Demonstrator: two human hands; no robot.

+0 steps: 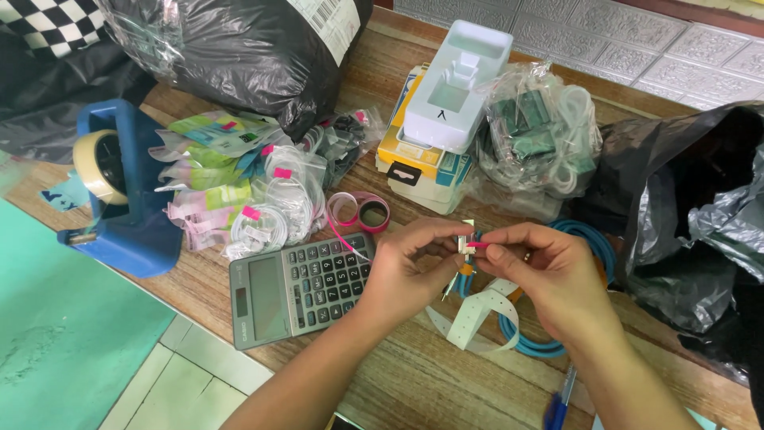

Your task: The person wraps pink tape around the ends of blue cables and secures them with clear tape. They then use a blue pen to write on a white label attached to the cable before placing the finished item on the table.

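The person's left hand (410, 267) and right hand (541, 275) meet in the middle, above the brown wooden bench (414, 374). Between them is the small white plug end of a blue cable (468, 249), with a tiny pink sticker strip (477, 244) on it. The left grip is closed on the plug, thumb and first finger pinching it from the side. The right grip is closed too, fingertips pinching the pink strip right beside the plug. Both hands are curled, with the wrists low and the forearms coming up from the bottom of the view. To do this well, I think the left hand should keep the plug very still while the right hand presses the pink strip flat and snug, with small, slow moves, because the parts are tiny and could slip. The rest of the blue cable (529, 344) hangs down under the grip and loops on the bench. A white paper strip with little holes (477, 314) lies just below the hands. Left of the grip sits a grey calculator (298, 288). Just above the left hand lies a roll of pink tape (360, 211). Farther left stands a blue tape holder (119, 191). Past the grip are a white plastic box (455, 84) and clear bags of white cables (255, 191).
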